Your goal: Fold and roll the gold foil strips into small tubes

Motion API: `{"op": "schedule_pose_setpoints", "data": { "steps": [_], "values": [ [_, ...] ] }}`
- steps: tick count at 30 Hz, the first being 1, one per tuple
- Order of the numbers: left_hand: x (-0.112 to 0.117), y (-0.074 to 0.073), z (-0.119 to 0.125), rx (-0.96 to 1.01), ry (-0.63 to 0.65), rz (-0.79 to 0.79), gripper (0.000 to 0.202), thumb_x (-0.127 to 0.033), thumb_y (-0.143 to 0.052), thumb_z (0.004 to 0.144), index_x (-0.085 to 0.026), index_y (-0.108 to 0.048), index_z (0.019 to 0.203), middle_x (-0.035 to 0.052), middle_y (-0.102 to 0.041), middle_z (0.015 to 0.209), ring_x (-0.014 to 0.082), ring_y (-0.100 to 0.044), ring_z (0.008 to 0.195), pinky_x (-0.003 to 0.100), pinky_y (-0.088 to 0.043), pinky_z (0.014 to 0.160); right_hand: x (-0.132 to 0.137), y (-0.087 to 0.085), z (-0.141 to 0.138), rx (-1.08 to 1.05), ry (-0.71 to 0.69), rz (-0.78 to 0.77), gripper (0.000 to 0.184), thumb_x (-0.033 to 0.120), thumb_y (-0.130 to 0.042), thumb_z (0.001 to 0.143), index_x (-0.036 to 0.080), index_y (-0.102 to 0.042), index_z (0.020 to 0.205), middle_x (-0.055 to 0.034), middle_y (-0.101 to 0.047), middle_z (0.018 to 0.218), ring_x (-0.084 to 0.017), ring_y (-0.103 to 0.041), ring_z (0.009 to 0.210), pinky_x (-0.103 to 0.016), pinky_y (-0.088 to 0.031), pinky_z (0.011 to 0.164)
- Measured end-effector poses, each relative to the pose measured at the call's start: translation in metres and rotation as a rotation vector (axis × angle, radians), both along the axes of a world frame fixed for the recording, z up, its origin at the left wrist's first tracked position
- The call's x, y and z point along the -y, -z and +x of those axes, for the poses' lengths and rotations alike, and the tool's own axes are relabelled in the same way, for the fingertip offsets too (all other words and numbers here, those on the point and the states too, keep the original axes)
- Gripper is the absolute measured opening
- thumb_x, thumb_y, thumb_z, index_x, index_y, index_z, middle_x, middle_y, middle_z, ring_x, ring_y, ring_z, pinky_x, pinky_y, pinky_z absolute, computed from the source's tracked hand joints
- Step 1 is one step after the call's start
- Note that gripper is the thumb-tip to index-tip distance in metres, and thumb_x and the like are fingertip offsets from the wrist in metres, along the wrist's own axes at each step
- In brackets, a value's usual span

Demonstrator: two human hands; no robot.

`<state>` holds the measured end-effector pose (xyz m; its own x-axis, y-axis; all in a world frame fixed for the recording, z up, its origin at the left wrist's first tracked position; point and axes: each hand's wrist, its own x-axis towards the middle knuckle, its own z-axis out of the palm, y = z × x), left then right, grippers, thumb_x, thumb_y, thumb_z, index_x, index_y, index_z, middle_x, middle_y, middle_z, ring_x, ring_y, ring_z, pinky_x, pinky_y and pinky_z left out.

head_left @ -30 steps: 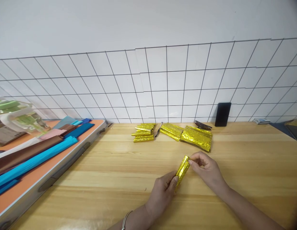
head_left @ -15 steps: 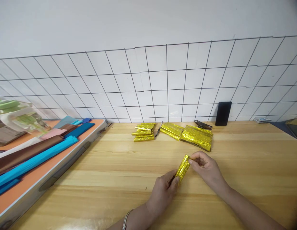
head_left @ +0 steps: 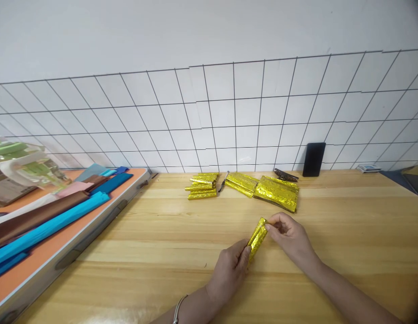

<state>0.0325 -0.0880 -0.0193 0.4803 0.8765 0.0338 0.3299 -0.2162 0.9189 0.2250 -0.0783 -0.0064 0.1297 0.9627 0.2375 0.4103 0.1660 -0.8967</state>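
Two hands work over the wooden table (head_left: 161, 234). The left hand (head_left: 229, 270) pinches the near end of one folded gold foil strip (head_left: 257, 237), and the right hand (head_left: 289, 236) pinches its far end; both grips are clamped on the strip, which slants just above the table between them.

Behind, near the wall, lie two groups of gold foil: a small stack of folded strips (head_left: 202, 186), about five as far as can be counted, and two flatter foil packs (head_left: 266, 189) overlapping each other. One thin dark tool (head_left: 223, 181) lies between the stack and the packs. One black phone (head_left: 313, 159) leans upright against the wire grid (head_left: 209, 117), with a dark clip (head_left: 285, 175) just beside it.

At the left edge sits one orange tray (head_left: 43, 252) holding coloured paper rolls (head_left: 43, 225), blue and brown. Bare wood stretches between the tray and the hands, and to the right of them.
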Motion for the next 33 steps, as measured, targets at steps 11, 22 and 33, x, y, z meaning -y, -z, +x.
{"op": "schedule_pose_setpoints", "data": {
  "steps": [11, 22, 33],
  "values": [
    [0.0022, 0.0029, 0.0004, -0.058, 0.014, 0.059, 0.021, -0.021, -0.046, 0.083, -0.017, -0.057, 0.099, 0.0013, -0.059, 0.079, 0.0126, -0.048, 0.069, 0.020, -0.037, 0.062, -0.0021, 0.0036, 0.0008, -0.028, -0.006, -0.005, 0.014, 0.034, -0.060, 0.076, 0.020, -0.057, 0.078, -0.0001, -0.060, 0.071, -0.014, -0.056, 0.065, -0.025, -0.045, 0.059],
    [0.0037, 0.0000, 0.0003, -0.034, 0.015, 0.066, 0.022, -0.028, -0.039, 0.088, -0.017, -0.057, 0.094, 0.0001, -0.054, 0.070, 0.0115, -0.046, 0.063, 0.019, -0.035, 0.056, -0.0023, 0.0048, 0.0004, -0.054, -0.001, -0.037, 0.014, 0.033, -0.060, 0.076, 0.020, -0.057, 0.078, 0.0000, -0.061, 0.071, -0.014, -0.056, 0.064, -0.025, -0.046, 0.058],
    [0.0058, -0.0025, 0.0005, -0.102, 0.033, 0.123, 0.024, -0.027, -0.037, 0.090, -0.018, -0.055, 0.103, 0.0019, -0.060, 0.078, 0.0127, -0.050, 0.067, 0.020, -0.037, 0.061, 0.0011, 0.0005, -0.0019, -0.087, -0.016, -0.076, 0.010, 0.029, -0.060, 0.076, 0.020, -0.056, 0.079, 0.0005, -0.059, 0.072, -0.014, -0.054, 0.065, -0.026, -0.044, 0.059]
  ]
}}
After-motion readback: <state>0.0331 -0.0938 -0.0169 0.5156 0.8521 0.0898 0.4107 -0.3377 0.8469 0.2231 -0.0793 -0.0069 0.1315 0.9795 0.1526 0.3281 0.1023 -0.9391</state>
